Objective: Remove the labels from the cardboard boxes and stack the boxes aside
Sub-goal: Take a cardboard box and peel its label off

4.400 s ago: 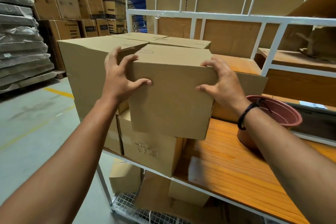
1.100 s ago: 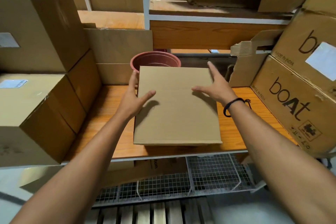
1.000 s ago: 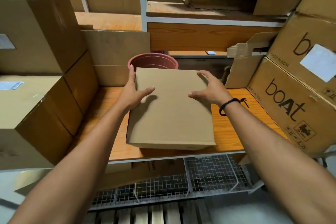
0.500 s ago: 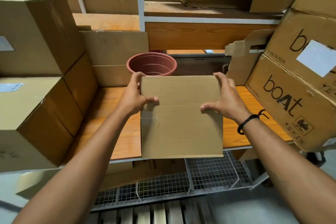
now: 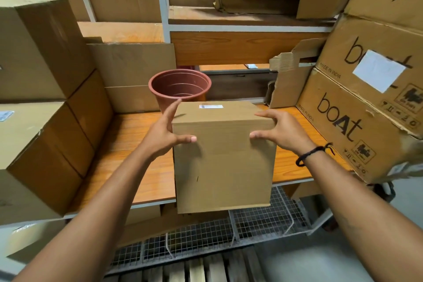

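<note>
A plain cardboard box [image 5: 224,167] hangs in front of the wooden shelf [image 5: 128,144], held up between both hands. My left hand [image 5: 164,135] grips its left top edge, thumb on the near face. My right hand [image 5: 281,130] grips the right top edge the same way. A small white label [image 5: 211,106] shows on the box's top face near the far edge.
A red-brown plastic pot [image 5: 179,88] stands on the shelf just behind the box. Stacked plain boxes [image 5: 43,107] fill the left side. Large printed boxes [image 5: 357,126] with a white label [image 5: 378,70] lean at the right. A wire-mesh rack [image 5: 229,233] lies below.
The box has been turned toward me and drawn nearer, so its top face with the white label now shows. Both hands have kept their hold on it.
</note>
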Tool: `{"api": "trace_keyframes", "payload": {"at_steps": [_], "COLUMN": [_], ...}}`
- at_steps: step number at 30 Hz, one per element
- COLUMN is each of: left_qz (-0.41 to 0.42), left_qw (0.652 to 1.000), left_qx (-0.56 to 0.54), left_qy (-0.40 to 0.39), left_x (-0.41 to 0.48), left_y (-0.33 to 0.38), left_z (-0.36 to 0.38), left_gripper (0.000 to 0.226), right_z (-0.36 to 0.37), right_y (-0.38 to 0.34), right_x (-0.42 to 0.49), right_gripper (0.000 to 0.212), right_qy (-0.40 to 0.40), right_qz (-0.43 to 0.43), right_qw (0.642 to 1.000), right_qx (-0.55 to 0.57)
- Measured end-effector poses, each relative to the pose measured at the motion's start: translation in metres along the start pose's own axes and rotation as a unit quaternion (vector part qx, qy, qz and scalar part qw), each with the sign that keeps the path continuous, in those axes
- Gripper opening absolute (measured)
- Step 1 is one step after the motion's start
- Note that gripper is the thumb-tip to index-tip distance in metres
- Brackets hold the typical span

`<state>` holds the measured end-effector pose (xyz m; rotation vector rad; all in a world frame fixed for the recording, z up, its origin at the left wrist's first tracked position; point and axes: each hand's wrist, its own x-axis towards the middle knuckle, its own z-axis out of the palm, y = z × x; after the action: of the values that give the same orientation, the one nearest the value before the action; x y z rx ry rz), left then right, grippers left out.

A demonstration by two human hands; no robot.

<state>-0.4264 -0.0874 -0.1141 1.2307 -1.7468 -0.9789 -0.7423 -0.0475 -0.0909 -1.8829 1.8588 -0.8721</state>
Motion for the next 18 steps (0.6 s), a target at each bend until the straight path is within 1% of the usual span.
{"api": "trace_keyframes", "payload": {"at_steps": [1,2,3,4,6,8,9,10,11,12,13,15,16,17,18], "left_qz": [-0.016,-0.025,-0.026,-0.025,-0.021,-0.008,-0.004,-0.002,-0.001,-0.004,-0.008,-0.036,-0.054,-0.066,-0.072], "left_qw": [1.0,0.998,0.998,0.997,0.998,0.997,0.997,0.996,0.995,0.995,0.996,0.997,0.996,0.996,0.996], "left_qx": [0.017,0.04,0.057,0.061,0.055,0.058,0.063,0.065,0.061,0.047,0.025,-0.023,-0.029,-0.014,0.024], "left_qy": [-0.02,-0.028,-0.029,-0.03,-0.035,-0.047,-0.054,-0.063,-0.073,-0.085,-0.091,-0.072,-0.058,-0.051,-0.051], "left_x": [0.001,0.0,-0.001,-0.002,-0.006,-0.011,-0.013,-0.014,-0.015,-0.016,-0.017,-0.015,-0.012,-0.01,-0.007], "left_y": [0.0,0.0,0.0,-0.003,-0.007,-0.012,-0.014,-0.016,-0.017,-0.018,-0.019,-0.022,-0.023,-0.024,-0.025], "left_z": [-0.001,0.0,0.0,0.001,0.005,0.011,0.014,0.016,0.017,0.018,0.017,0.016,0.015,0.016,0.016], "left_gripper": [0.095,0.09,0.085,0.082,0.082,0.081,0.08,0.079,0.078,0.078,0.081,0.085,0.083,0.077,0.071], "right_z": [0.002,0.001,-0.002,-0.006,-0.013,-0.014,-0.012,-0.009,-0.006,-0.003,0.001,0.008,0.013,0.018,0.024], "right_y": [0.003,0.005,0.005,0.005,0.008,0.015,0.019,0.024,0.027,0.03,0.033,0.033,0.034,0.036,0.038], "right_x": [-0.006,-0.011,-0.014,-0.013,-0.006,0.005,0.01,0.016,0.019,0.022,0.023,0.022,0.02,0.018,0.016], "right_gripper": [0.064,0.054,0.043,0.037,0.044,0.055,0.065,0.075,0.081,0.082,0.081,0.081,0.084,0.085,0.086], "right_qy": [0.0,-0.002,-0.01,-0.024,-0.07,-0.12,-0.146,-0.166,-0.175,-0.167,-0.148,-0.131,-0.131,-0.13,-0.126], "right_qz": [-0.008,-0.006,0.009,0.032,0.095,0.149,0.162,0.157,0.139,0.12,0.104,0.082,0.077,0.075,0.073], "right_qw": [1.0,1.0,0.997,0.991,0.969,0.941,0.934,0.941,0.956,0.969,0.977,0.981,0.98,0.98,0.981], "right_qx": [0.004,0.026,0.071,0.125,0.216,0.281,0.284,0.25,0.19,0.138,0.114,0.12,0.129,0.132,0.13]}}
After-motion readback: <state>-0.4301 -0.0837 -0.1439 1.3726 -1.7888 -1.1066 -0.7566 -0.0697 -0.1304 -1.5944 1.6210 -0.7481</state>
